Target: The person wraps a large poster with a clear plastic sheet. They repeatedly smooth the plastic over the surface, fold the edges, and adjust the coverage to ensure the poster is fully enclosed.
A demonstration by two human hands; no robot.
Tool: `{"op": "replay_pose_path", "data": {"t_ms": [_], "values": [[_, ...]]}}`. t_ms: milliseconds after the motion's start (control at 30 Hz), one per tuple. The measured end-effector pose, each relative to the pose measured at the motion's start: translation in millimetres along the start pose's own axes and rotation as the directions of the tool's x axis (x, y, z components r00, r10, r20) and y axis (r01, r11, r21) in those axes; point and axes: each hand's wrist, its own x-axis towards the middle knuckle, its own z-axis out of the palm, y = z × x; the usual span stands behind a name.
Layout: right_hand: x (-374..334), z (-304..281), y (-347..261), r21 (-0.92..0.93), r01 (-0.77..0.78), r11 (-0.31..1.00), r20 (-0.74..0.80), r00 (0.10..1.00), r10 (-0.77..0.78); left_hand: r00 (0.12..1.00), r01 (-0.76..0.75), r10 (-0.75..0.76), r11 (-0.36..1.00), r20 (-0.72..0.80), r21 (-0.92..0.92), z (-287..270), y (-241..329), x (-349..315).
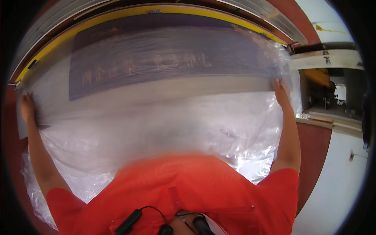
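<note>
A wide sheet of clear plastic film (156, 113) stretches in front of me from one hand to the other, creased and glossy toward its lower right. Beneath the film's far part shows a dark blue-purple panel (137, 47) with pale lettering. My left hand (27, 107) is closed at the film's left side, its fingers curled and partly hidden. At the right side my right hand (281, 93) grips the film near the panel's right corner, thumb upward. Both arms are spread wide. Loose film hangs down past my left forearm and over toward my body.
A long yellow bar (117, 12) runs along the far edge, with grey metal rails (51, 29) beyond it. To the right stands a white-framed opening (329, 62) with dark machinery inside. Dark red floor (313, 156) and a pale floor area (337, 184) lie at the right.
</note>
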Motion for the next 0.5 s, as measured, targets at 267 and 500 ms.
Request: {"op": "replay_pose_path", "data": {"t_ms": [267,500], "values": [[9,-64,-146,0.190,-0.029,0.981,0.112,0.994,0.008,0.998,-0.055,0.054,0.995,-0.015,-0.088,-12,-22,-21],[32,-103,-228,0.412,0.466,0.783,-0.256,0.884,-0.391,0.995,0.034,-0.017,0.985,0.100,-0.168,-24,-35,-19]]}}
